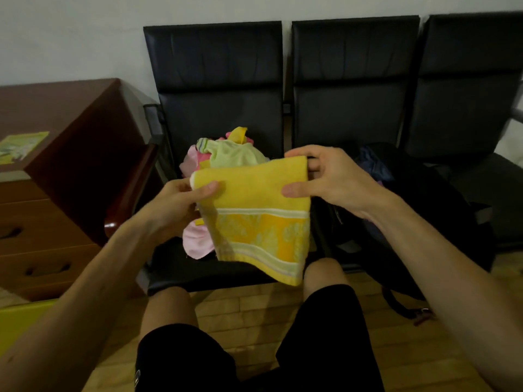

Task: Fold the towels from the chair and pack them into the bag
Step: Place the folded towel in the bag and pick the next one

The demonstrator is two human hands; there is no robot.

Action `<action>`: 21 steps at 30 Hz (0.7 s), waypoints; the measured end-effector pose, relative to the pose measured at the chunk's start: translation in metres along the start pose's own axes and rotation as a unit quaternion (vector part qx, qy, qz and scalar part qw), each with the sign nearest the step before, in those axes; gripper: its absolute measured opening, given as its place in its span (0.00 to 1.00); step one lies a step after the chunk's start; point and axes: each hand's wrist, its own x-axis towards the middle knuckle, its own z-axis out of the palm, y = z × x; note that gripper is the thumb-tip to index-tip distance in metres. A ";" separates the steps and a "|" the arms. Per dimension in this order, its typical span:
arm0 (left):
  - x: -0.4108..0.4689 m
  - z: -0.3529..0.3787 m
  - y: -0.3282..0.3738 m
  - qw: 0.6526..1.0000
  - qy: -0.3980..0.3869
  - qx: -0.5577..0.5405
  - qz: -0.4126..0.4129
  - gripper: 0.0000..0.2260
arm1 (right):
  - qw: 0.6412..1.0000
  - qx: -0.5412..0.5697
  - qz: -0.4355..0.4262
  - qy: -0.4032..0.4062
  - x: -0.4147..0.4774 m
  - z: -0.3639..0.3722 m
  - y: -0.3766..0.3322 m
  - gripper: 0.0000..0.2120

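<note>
The yellow towel [254,193] hangs in the air in front of the black chair [215,80], held up by both hands at its upper edge. It is soft looped terry, doubled over along the top into a rounded fold. Across its lower part runs a flatter woven band in deeper orange with pale leaf shapes, edged by white stripes. The bottom hem sags to a point on the right.

The left hand [175,207] pinches the towel's left corner, thumb flat on the front and the other fingers hidden behind the cloth. The right hand [336,179] pinches the right edge the same way, thumb pressed on the front. Its fingers [314,165] are curled behind the fold.

Behind the towel, on the chair's smooth padded seat, lies a crumpled pile [235,154] of pale green, pink and yellow cloths. A pink towel [196,244] droops toward the seat's front edge.

On the next seat to the right slumps a black fabric bag [424,199], its mouth showing dark blue cloth.

At the left stands a glossy reddish wooden desk [70,114] with drawers and a yellow-green sheet [22,144] on its tabletop. Below are a wood plank floor [254,304] and the person's black shorts [319,335].
</note>
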 end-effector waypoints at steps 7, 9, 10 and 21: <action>0.006 -0.005 0.016 0.997 -0.032 0.030 0.056 0.14 | 0.985 -0.142 -0.078 0.058 0.007 -0.005 -0.024 0.25; 0.010 0.003 0.020 0.997 -0.004 0.026 0.072 0.14 | 0.981 -0.157 -0.087 0.077 0.007 -0.012 -0.025 0.21; 0.011 0.006 0.022 0.996 0.007 0.028 0.083 0.14 | 0.979 -0.164 -0.089 0.083 0.007 -0.016 -0.023 0.20; 0.021 0.085 0.017 0.961 0.028 0.104 0.256 0.10 | 0.994 -0.056 0.009 0.091 -0.019 -0.081 0.028 0.09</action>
